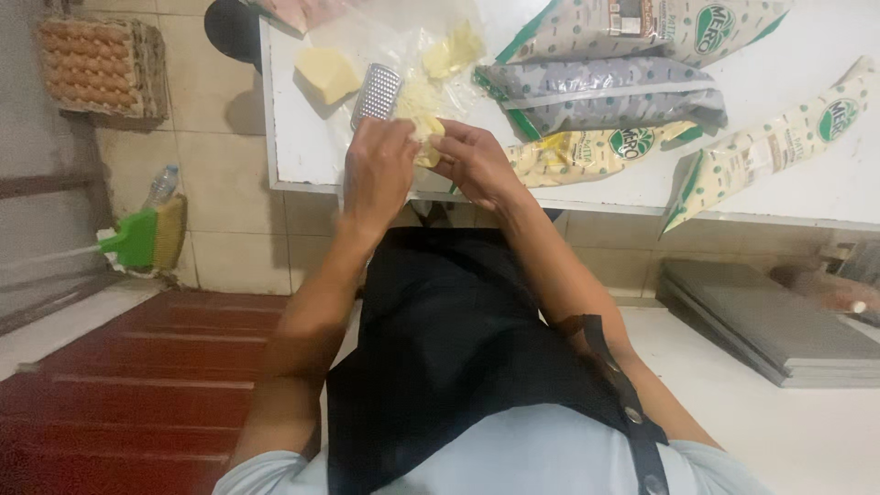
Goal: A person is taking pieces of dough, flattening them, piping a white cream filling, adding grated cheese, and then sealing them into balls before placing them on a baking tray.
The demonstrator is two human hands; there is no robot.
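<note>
**Cheese held against a grater at the table edge**

At the near edge of the white table (302, 156), a flat metal grater (376, 92) is gripped by its lower end in the left hand (378, 170), the fingers clenched around it. A small pale-yellow piece of cheese (427, 137) is pinched in the right hand (477, 165) and is pressed just beside the grater, above a heap of grated cheese (417, 96) lying on clear plastic wrap. A larger yellow cheese block (327, 73) is set to the left of the grater. Several green-and-cream patterned plastic pouches (596, 92) are spread over the table to the right. A tray of brown eggs (92, 64) and a green broom (147, 236) are seen by the tiled floor.
</note>
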